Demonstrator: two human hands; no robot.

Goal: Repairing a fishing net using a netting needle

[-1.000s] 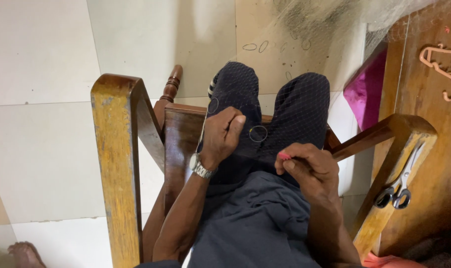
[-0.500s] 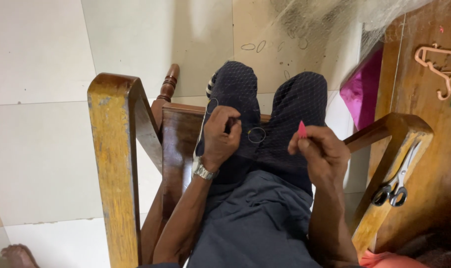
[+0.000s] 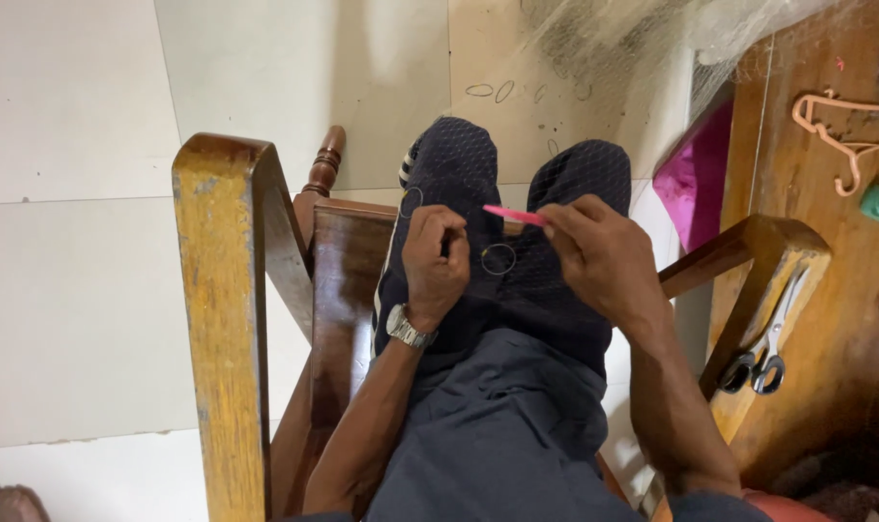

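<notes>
Two hands: working over the lap, above dark trousers (image 3: 517, 290).
Left hand (image 3: 435, 261): curling shut; what it is pinching, I cannot tell.
Right hand (image 3: 599, 256): gripping a pink stick (image 3: 514, 215) by its right end.
Stick axis: lying nearly level, pointing leftward toward the left hand's knuckles.
Ring (image 3: 498, 258): resting on the trousers between both hands, just below the stick.
Scissors (image 3: 763, 353): sitting well apart on the table (image 3: 846, 290).

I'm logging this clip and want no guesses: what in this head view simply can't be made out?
- Left hand: curled fingers hide whatever its grip holds.
- Pink stick: its far end is covered by the right hand.
- Small ring: too small to tell its material.
- Scissors: blade tips blurred against the wooden armrest.
</notes>
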